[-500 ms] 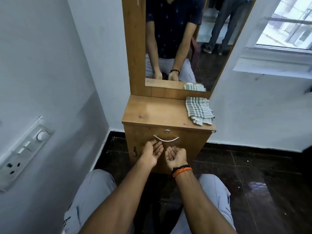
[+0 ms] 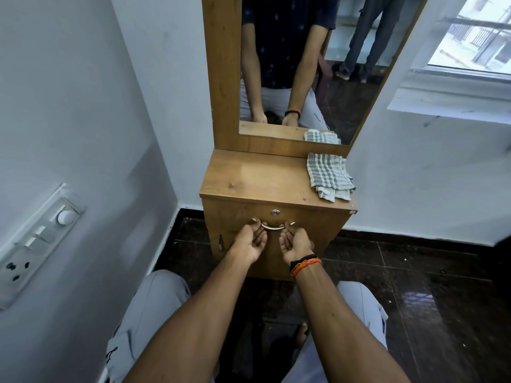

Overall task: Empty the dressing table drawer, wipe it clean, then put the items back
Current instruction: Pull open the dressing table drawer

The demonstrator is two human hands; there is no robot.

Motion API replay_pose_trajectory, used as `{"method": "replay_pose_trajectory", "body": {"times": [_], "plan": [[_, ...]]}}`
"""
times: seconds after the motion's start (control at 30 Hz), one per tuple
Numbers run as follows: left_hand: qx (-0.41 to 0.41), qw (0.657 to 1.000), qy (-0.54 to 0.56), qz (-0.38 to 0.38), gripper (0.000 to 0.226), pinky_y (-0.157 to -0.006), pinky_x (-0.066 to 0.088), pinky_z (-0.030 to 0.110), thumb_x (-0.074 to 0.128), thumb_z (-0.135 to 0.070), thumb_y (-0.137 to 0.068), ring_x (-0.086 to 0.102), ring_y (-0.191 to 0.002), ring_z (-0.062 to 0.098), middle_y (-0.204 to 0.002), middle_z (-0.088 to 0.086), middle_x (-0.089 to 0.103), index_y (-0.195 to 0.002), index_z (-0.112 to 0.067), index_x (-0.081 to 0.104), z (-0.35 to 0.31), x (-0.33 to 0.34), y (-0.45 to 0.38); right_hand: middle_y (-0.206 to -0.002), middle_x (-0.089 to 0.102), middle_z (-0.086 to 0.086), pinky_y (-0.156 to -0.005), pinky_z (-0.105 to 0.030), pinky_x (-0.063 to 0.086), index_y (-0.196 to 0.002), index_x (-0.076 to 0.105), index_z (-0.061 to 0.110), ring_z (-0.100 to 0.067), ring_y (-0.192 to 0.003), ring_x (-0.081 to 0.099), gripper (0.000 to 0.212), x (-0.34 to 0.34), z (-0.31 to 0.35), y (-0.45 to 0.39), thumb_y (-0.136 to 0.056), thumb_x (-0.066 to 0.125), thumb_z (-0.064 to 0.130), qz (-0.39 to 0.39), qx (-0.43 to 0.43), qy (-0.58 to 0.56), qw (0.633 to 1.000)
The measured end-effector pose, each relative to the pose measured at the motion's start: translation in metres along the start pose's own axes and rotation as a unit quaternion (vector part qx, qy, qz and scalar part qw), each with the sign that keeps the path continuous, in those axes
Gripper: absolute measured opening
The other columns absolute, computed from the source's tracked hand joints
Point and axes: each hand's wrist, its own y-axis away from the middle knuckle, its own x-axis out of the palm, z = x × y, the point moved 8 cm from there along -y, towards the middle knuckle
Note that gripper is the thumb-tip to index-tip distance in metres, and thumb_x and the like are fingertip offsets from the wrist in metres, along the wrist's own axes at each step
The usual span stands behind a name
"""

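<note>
Up from just below the drawer handle (image 2: pixel 272 227) since half a second ago: left hand (image 2: pixel 250 243) and right hand (image 2: pixel 295 244), palms up, fingers (image 2: pixel 262 229) hooked under the metal bar from both sides, seemingly curled round it, ready for an even pull. Drawer (image 2: pixel 276 217) shut, lock (image 2: pixel 274 213) right above the handle. Checked cloth (image 2: pixel 329 176) waiting above and right of the handle, on the bench (image 2: pixel 249 175), kept close for wiping. Nothing emptied yet.
</note>
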Motion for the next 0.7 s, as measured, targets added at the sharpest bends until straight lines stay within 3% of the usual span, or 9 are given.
{"method": "replay_pose_trajectory", "body": {"times": [0.2,0.37,0.7], "plan": [[0.005,1.000,0.010,-0.020,0.001,-0.061,0.050,0.019,0.070,-0.010,-0.090,0.061,-0.070,0.011,-0.087,0.005,0.071,-0.089,-0.010,0.070,0.017,-0.018,0.008,-0.072,0.066,-0.003,-0.058,-0.020,0.051,-0.084,0.071,0.006,-0.009,-0.059,0.059,0.006,-0.022,-0.016,0.004,-0.081,0.075,0.008,-0.019,-0.027,-0.017,0.999],[0.018,0.999,0.015,-0.025,0.015,-0.053,0.053,0.017,0.076,-0.010,-0.085,0.063,-0.068,0.010,-0.090,0.006,0.074,-0.099,-0.007,0.072,0.033,-0.039,0.024,-0.072,0.067,0.000,-0.056,-0.020,0.050,-0.085,0.072,0.008,-0.009,-0.062,0.061,0.008,-0.043,-0.035,0.017,-0.079,0.076,0.012,-0.026,-0.076,-0.032,0.996],[0.034,0.998,0.023,-0.057,0.004,-0.062,0.049,0.021,0.072,-0.001,-0.087,0.059,-0.067,0.013,-0.084,0.010,0.070,-0.090,-0.002,0.070,0.063,-0.078,0.070,-0.069,0.065,0.002,-0.059,-0.022,0.050,-0.085,0.071,0.009,-0.009,-0.064,0.059,0.005,-0.087,-0.070,0.048,-0.081,0.074,0.007,-0.041,-0.101,-0.045,0.993]]}}
